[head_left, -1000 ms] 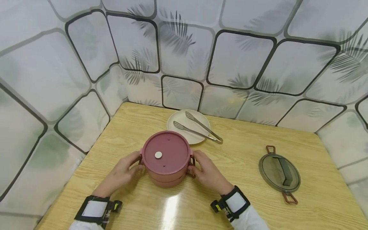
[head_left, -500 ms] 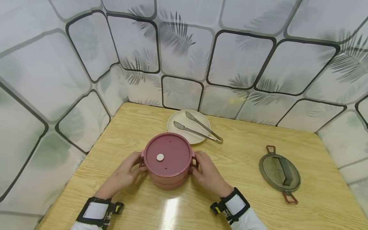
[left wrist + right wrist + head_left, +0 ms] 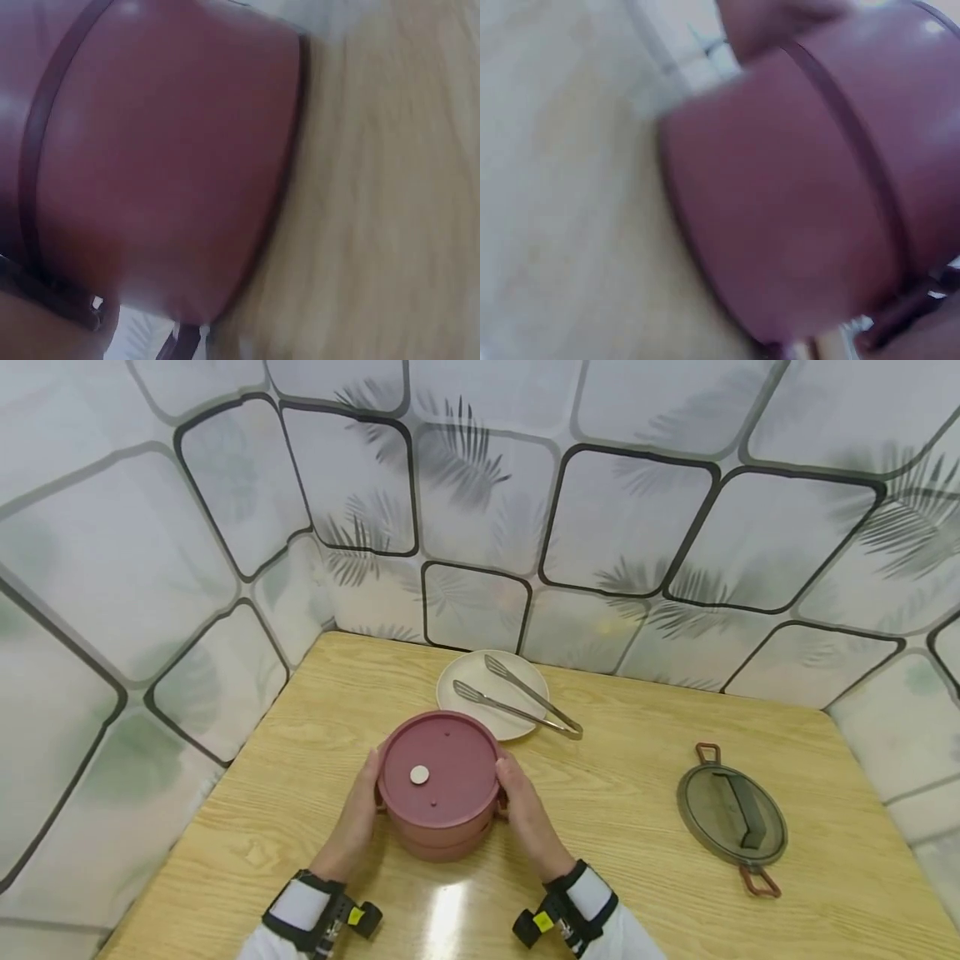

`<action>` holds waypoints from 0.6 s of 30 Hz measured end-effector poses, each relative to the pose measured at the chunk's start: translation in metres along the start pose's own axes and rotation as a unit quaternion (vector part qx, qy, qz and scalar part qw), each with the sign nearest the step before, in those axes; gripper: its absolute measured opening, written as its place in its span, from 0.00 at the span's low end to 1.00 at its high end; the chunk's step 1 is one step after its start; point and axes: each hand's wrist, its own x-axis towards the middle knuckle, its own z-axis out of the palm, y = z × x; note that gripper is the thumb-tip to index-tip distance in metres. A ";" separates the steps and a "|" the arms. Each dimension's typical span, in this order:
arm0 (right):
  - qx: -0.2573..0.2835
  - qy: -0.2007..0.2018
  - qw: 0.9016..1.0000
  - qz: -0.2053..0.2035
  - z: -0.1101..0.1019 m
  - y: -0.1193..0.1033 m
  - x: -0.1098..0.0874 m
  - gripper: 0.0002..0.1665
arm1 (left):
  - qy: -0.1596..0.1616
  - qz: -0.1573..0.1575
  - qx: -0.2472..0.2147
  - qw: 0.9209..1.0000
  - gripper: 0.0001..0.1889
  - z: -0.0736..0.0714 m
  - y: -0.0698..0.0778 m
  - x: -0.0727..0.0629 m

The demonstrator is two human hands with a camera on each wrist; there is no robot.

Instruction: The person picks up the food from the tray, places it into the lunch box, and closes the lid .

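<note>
A dark pink two-tier lidded pot (image 3: 438, 802) stands on the wooden table, its round lid bearing a small white knob. My left hand (image 3: 358, 810) holds the upper part at the left handle, near the rim. On the opposite side, my right hand (image 3: 527, 810) grips the upper part beside the lid, thumb at the rim. Lower handles show just beneath both hands. In the left wrist view the pot's smooth side wall (image 3: 165, 165) fills much of the picture; a dark band runs around the wall (image 3: 780, 202) in the right wrist view. Most fingertips are hidden.
Behind the pot lies a white plate (image 3: 457, 672) with metal tongs (image 3: 525, 693) across it. A round translucent lid (image 3: 712, 806) with a dark grip and two reddish side loops rests on the right of the table (image 3: 615, 827). Patterned curtains enclose the back and sides.
Both hands have let go of the lower handle area and moved up to the sides by the rim, wrists drawn inward. The pot has shifted slightly toward me.
</note>
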 end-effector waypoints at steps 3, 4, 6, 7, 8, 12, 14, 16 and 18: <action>0.017 -0.012 1.000 0.007 0.010 0.004 0.002 0.34 | 0.008 0.001 0.009 1.000 0.31 0.003 -0.001 0.002; 0.021 -0.011 1.000 0.007 0.011 0.004 0.002 0.35 | 0.007 0.004 0.000 1.000 0.31 0.004 -0.001 0.004; 0.031 -0.010 0.999 0.008 0.011 0.005 0.002 0.36 | 0.005 0.006 -0.012 1.000 0.30 0.006 0.000 0.006; 0.033 -0.011 0.999 0.010 0.012 0.005 0.002 0.36 | 0.005 0.006 -0.018 1.000 0.30 0.006 0.000 0.006; 0.035 -0.013 0.999 0.013 0.012 0.006 0.002 0.37 | 0.006 0.006 -0.023 1.000 0.30 0.006 0.000 0.006; 0.040 -0.020 0.999 0.017 0.012 0.006 0.002 0.38 | 0.019 -0.003 -0.052 0.998 0.31 0.007 0.002 0.006; 0.044 -0.020 0.999 0.020 0.013 0.007 0.003 0.38 | 0.028 -0.009 -0.077 0.997 0.32 0.008 0.003 0.007; 0.047 -0.017 0.999 0.022 0.013 0.007 0.004 0.39 | 0.035 -0.014 -0.101 0.994 0.32 0.009 0.004 0.007; 0.050 -0.016 0.998 0.026 0.014 0.007 0.004 0.39 | 0.040 -0.018 -0.122 0.992 0.32 0.009 0.003 0.008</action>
